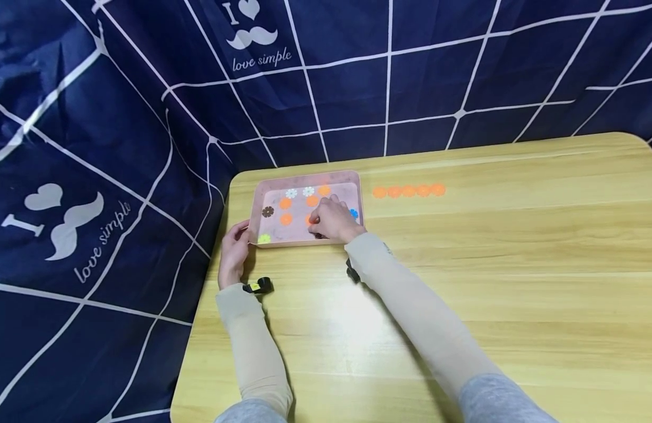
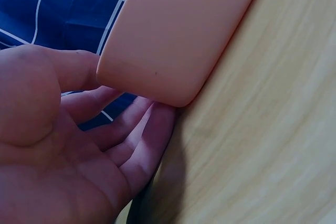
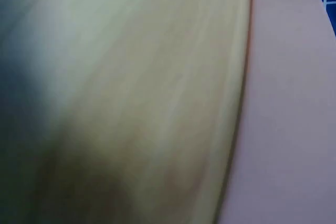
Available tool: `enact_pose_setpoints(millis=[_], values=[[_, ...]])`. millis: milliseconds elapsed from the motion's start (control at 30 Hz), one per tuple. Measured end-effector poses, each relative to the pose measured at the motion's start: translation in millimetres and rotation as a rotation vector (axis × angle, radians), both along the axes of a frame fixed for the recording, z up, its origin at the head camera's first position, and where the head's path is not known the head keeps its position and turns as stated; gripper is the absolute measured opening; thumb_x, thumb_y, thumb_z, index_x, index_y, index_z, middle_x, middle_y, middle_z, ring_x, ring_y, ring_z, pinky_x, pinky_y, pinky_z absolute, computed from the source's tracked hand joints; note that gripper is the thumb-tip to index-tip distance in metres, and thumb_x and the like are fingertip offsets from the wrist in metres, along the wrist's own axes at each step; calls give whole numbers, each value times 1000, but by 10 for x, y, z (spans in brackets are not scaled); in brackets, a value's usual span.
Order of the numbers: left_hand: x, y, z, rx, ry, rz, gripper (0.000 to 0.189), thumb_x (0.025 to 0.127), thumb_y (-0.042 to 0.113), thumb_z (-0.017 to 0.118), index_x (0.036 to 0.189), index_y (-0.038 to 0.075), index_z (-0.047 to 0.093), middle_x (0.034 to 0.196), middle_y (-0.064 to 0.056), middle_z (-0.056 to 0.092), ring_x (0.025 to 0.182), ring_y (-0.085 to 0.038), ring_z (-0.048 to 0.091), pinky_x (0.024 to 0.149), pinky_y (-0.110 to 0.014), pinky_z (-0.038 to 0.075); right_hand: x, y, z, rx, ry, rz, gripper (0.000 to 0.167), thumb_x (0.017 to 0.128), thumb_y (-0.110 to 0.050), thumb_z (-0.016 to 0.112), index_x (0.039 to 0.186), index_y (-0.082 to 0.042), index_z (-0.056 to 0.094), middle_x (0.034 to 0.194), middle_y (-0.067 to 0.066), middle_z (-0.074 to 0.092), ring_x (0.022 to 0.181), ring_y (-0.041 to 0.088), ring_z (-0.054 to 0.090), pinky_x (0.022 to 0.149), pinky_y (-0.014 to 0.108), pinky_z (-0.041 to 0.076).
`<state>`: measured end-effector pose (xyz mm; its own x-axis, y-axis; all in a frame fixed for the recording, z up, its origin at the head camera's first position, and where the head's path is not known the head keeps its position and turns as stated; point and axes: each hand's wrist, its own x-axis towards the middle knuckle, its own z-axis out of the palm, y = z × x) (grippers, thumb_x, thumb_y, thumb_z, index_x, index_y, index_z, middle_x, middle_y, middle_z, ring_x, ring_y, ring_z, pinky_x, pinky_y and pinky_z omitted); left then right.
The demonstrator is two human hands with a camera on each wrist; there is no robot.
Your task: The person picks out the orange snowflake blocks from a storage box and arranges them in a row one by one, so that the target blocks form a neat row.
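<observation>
A pink tray [image 1: 305, 242] holds flower-shaped plastic discs in several colours. My left hand [image 1: 234, 252] grips its near left corner. In the left wrist view, that hand's thumb meets the rim of the tray [image 2: 168, 35], and the bent fingers lie against its side. Reaching over the front wall, my right hand [image 1: 333, 220] pinches an orange disc [image 1: 309, 220] inside the tray; the fingers partly cover it. A dark disc [image 1: 318, 236] shows just below these fingers. The right wrist view catches only the tray's outer wall [image 3: 294, 108] and tabletop, with the hand out of sight.
On the wooden table [image 1: 490, 264], a row of several orange discs [image 1: 409, 191] lies right of the tray. Inside the tray are white discs [image 1: 291, 193], a brown disc [image 1: 268, 211], a yellow-green disc [image 1: 264, 238] and a blue disc [image 1: 353, 214]. A dark blue curtain [image 1: 421, 76] hangs behind and left.
</observation>
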<state>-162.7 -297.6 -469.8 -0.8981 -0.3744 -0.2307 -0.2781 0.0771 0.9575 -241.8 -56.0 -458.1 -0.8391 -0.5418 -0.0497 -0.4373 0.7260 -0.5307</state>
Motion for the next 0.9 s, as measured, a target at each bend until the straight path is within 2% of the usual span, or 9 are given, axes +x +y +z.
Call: enact_pose_setpoints(millis=[133, 300, 400, 633, 900], values=[[-20, -15, 3, -4, -32, 0, 39, 99, 7, 44, 137, 4, 50, 113, -7, 53, 92, -12, 50, 73, -19, 46, -25, 62, -42, -5, 28, -35, 20, 87, -31, 70, 100, -16, 74, 109, 2, 60, 103, 24, 42, 88, 39, 39], [10, 2, 17, -15, -39, -9, 38, 100, 8, 43, 137, 3, 51, 113, -7, 52, 92, -12, 49, 73, -19, 45, -13, 103, -70, 26, 16, -58, 34, 88, -35, 69, 116, -16, 67, 115, 4, 54, 104, 25, 38, 84, 37, 38], [22, 11, 12, -18, -31, -12, 37, 100, 8, 43, 136, 2, 50, 114, -9, 52, 91, -11, 49, 74, -19, 45, 5, 112, -65, 30, 2, -63, 36, 88, -36, 68, 119, -16, 67, 117, 4, 54, 103, 25, 37, 82, 36, 36], [14, 22, 29, -10, -16, -10, 38, 100, 7, 43, 137, 2, 50, 116, -10, 52, 91, -11, 49, 74, -18, 45, -11, 113, -56, 13, 0, -75, 35, 87, -35, 70, 115, -15, 66, 110, 4, 53, 102, 25, 38, 84, 37, 38], [16, 16, 24, 1, -5, -9, 39, 100, 6, 43, 138, -1, 48, 117, -12, 52, 92, -11, 50, 74, -18, 46, -12, 118, -56, 17, -3, -99, 32, 85, -36, 71, 108, -14, 66, 111, 4, 53, 103, 25, 39, 84, 37, 38]])
